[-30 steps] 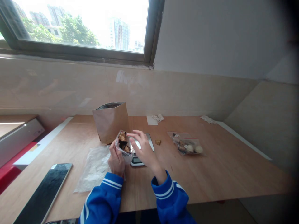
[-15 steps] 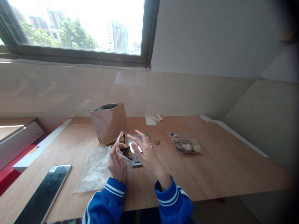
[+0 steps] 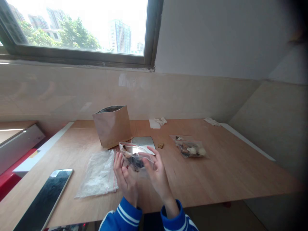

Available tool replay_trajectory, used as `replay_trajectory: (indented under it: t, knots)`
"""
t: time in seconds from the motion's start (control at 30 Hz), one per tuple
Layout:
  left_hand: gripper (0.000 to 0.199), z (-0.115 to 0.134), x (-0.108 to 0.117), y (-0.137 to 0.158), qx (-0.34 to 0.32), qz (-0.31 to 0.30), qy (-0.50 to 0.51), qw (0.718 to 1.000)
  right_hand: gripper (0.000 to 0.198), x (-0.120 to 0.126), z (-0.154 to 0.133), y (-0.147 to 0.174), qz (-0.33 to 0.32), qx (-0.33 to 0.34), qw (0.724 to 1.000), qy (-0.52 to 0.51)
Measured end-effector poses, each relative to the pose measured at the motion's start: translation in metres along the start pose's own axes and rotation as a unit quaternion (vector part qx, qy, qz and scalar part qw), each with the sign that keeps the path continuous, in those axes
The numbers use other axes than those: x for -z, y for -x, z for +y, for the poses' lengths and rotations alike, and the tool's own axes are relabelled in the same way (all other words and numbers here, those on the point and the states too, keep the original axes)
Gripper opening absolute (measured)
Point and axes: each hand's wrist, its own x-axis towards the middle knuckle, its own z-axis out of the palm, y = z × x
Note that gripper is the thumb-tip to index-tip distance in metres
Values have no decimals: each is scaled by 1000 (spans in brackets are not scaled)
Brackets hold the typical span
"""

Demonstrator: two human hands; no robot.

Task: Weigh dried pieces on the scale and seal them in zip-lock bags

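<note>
A clear zip bag (image 3: 131, 160) with dark and brown dried pieces inside is held between my hands, tilted, its zip edge facing away from me. My left hand (image 3: 126, 179) cups the bag's left side, fingers bent against the plastic. At the right edge, my right hand (image 3: 157, 176) pinches the bag between thumb and fingers. Just beyond the bag lies a flat silver rectangular plate (image 3: 142, 140), partly covered by it. A small brown piece (image 3: 160, 145) rests to the right of that plate.
A standing, open brown paper pouch (image 3: 113, 126) is at the back left. Flat clear zip bags (image 3: 98, 175) lie left of my hands, near a phone (image 3: 45, 199). Filled zip bags (image 3: 192, 149) lie to the right. Crumpled tissue (image 3: 160, 121) sits by the wall.
The bag has come lower and nearer to me, and its opening has turned from facing me to facing away. My right hand has moved from above the opening onto the bag's right edge.
</note>
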Motion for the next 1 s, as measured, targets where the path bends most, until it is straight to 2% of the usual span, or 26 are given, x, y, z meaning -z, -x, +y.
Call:
replay_trajectory:
  t: [0.1, 0.27, 0.47, 0.6, 0.7, 0.77, 0.83, 0.93, 0.97, 1.0]
  knots:
    - [45, 6, 6, -11, 65, 0, 23, 998, 38, 16, -3, -4, 51, 3, 998, -32]
    - [37, 3, 10, -35, 104, -121, 77, 984, 34, 30, -4, -1, 73, 14, 997, -29]
    - [29, -1, 7, -34, 171, -97, 160, 967, 43, 30, 3, 7, 25, -12, 999, -37]
    - [23, 4, 10, -38, 176, -98, 159, 967, 47, 34, 15, 6, 24, -17, 999, -12]
    - [20, 10, 15, -46, 155, -87, 118, 977, 45, 37, 29, 5, 31, -17, 999, 31]
    - [19, 15, 17, -48, 118, -92, 76, 986, 45, 37, 36, 6, 26, -18, 998, 47]
    - [17, 22, 17, -47, 39, -142, 18, 989, 46, 35, 39, 7, 13, -16, 999, 50]
    - [12, 32, 14, -41, -87, -242, -62, 964, 47, 31, 35, 8, -6, -10, 998, 58]
    - [12, 35, 13, -40, -99, -247, -69, 961, 47, 30, 33, 9, -8, -8, 998, 59]
    - [12, 37, 12, -39, -89, -227, -64, 968, 47, 29, 30, 9, -5, -6, 998, 60]
